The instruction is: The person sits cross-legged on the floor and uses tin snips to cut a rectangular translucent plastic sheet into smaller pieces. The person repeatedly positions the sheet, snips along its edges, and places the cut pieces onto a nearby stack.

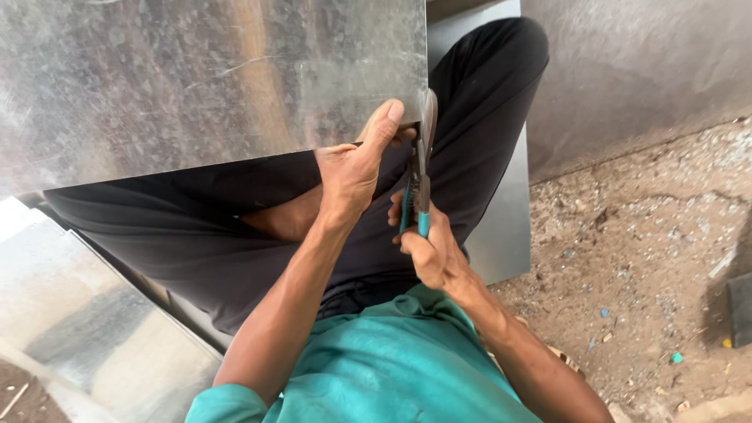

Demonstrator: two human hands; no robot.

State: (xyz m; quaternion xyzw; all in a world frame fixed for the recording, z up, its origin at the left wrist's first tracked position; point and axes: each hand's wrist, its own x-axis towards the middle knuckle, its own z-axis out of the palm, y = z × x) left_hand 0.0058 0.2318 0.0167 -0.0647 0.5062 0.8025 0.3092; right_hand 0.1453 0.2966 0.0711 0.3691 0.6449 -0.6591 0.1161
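A large galvanised metal sheet [196, 78] lies across my lap, shiny and mottled. My left hand [356, 160] grips its near right corner, thumb on top of the sheet. My right hand [431, 247] is closed on the teal handles of a pair of tin snips [421, 168]. The snips' metal blades point away from me along the sheet's right edge, at about the corner. I sit with legs in dark trousers [470, 117] and wear a teal shirt [392, 368].
More metal sheets lie on the ground under me at the left [86, 329] and behind my right leg [505, 227]. A grey wall [642, 70] rises at the right. The dirt floor [650, 258] carries small scraps and debris.
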